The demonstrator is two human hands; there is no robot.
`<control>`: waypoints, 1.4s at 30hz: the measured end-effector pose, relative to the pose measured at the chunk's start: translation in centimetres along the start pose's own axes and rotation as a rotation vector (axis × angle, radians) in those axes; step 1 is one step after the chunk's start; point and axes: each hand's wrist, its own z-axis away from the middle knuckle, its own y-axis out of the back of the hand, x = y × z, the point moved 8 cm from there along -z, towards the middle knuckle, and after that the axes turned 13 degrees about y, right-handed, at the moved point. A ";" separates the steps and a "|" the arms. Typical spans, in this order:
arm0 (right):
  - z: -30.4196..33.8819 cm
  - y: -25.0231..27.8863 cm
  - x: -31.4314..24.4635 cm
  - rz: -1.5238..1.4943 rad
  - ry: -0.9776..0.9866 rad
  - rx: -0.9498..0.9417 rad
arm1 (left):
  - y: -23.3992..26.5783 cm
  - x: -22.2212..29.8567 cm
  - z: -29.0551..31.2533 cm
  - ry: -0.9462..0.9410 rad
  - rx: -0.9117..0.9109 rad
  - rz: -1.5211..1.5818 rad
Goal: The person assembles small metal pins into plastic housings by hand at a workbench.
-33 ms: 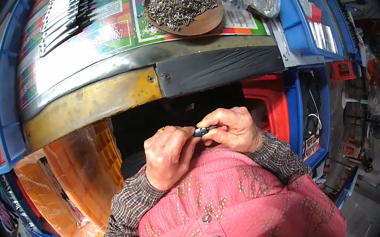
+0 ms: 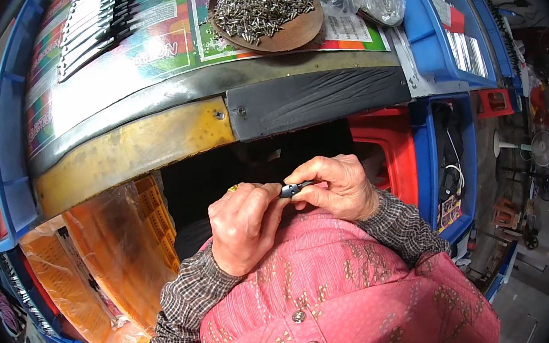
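Two hands pinch one small dark part [image 2: 292, 190] just above the pink shirt [image 2: 338, 265]: the left hand [image 2: 243, 225] has its fingertips closed on one end, the right hand [image 2: 340, 188] on the other. The bench [image 2: 320, 99] edge runs between them and a dish [image 2: 302, 31] of metal pins [image 2: 258, 12]. Orange crates [image 2: 118, 248] stand left, a blue bin [image 2: 425, 155] right.

A workbench [image 2: 179, 89] with a worn metal edge bears multicoloured printed sheets [image 2: 171, 48]; on them lie slim silver-and-black pieces [image 2: 87, 32] in a row and a shallow brown dish [image 2: 306, 29] of small metal pins [image 2: 261, 9].
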 end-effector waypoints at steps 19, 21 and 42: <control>-0.7 0.3 -0.2 -0.008 0.007 0.007 | 0.5 0.3 -1.1 -0.060 0.000 -0.002; -1.0 0.6 -0.5 0.020 0.002 0.001 | 0.8 0.7 -1.3 -0.081 0.022 -0.013; -9.1 3.4 -6.7 0.398 0.272 -0.039 | 4.9 3.1 -4.5 -0.113 0.171 -0.080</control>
